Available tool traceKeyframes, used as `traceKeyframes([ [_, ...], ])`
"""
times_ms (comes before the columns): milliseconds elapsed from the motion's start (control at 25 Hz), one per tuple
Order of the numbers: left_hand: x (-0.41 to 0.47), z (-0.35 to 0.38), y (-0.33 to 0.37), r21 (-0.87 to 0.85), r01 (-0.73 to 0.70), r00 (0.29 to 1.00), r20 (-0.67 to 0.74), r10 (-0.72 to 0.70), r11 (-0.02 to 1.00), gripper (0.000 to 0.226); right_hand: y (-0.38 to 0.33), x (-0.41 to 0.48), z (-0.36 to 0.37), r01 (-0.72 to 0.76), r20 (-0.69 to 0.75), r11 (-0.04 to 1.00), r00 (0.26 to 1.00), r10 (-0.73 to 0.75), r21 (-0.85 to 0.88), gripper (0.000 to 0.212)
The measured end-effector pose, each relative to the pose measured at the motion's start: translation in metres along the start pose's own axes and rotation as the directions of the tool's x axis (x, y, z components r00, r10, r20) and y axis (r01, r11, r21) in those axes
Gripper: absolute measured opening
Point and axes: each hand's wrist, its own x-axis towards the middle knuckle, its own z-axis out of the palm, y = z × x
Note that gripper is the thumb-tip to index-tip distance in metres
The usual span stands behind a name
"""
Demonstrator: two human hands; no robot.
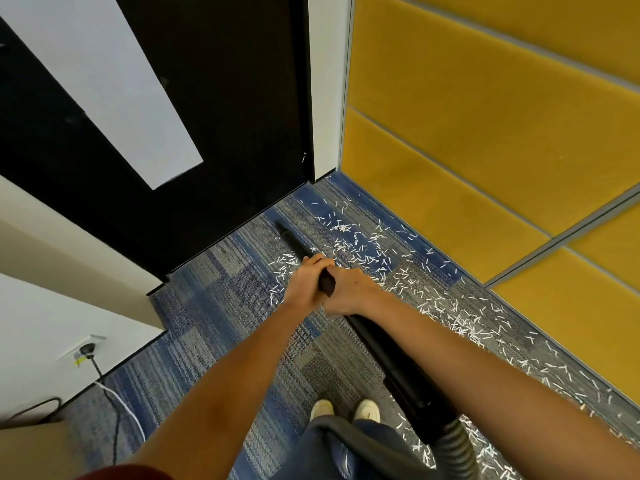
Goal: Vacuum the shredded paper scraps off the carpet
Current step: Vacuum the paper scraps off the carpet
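Cleanup in mid-pass: a person grips a black vacuum tube (377, 344) with both hands. The left hand (303, 287) is wrapped round it just ahead of the right hand (349, 294), and the two touch. The nozzle (281, 227) points toward the far corner of the carpet (214, 306), close to the foot of a black door (225, 116). Whether the tip touches the pile cannot be told.

White paper scraps (360, 251) lie thick just right of the tube. They trail along the carpet's right edge beneath a yellow padded wall (485, 133), running back past the ribbed hose (453, 445) beside the person's pale shoes (322, 408). A smaller patch lies just left of the tube, near the left hand. Most of the litter sits on the carpet's right half, so the job appears far from finished.

The next move would seem to call for swinging the nozzle right into the dense patch. It would then be drawn back along the wall edge in overlapping strokes, tip kept low. At the carpet's left edge a plug (86, 349) sits in a wall socket, with cords (119, 401) trailing over the floor.
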Motion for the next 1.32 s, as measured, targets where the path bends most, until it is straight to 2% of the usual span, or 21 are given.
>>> traceKeyframes([
  [160,-0.004,-0.006,-0.017,0.037,0.019,0.999,0.043,-0.021,0.999,0.038,-0.007,0.005,0.012,0.007,0.003,0.996,1.000,-0.008,0.092,0.061],
  [280,-0.006,-0.005,-0.022,0.020,0.070,0.996,0.052,-0.071,0.997,0.047,-0.013,0.006,0.021,-0.012,-0.024,0.999,1.000,0.013,0.038,0.059],
  [480,0.008,0.009,-0.004,-0.137,0.078,0.997,0.038,-0.074,0.987,0.032,-0.004,0.006,0.007,-0.054,-0.083,0.998,0.995,0.051,-0.042,0.056],
  [640,0.015,0.016,0.019,-0.100,0.023,0.999,0.036,-0.019,0.995,0.031,0.012,0.000,-0.003,-0.085,-0.120,0.992,0.990,0.073,-0.094,0.043],
  [920,-0.006,0.019,0.011,-0.072,0.134,0.991,0.013,-0.133,0.988,0.039,0.016,-0.009,0.004,0.007,-0.049,0.988,0.999,-0.015,-0.154,0.049],
  [1120,-0.025,0.019,0.027,0.122,0.156,0.986,0.041,-0.162,0.980,0.038,0.029,-0.027,0.006,0.062,0.001,0.981,0.998,-0.063,-0.181,0.056],
  [1320,-0.044,0.050,0.063,0.170,0.185,0.980,0.045,-0.195,0.968,0.036,0.071,-0.061,0.002,0.125,0.035,0.963,0.992,-0.120,-0.240,0.063],
])
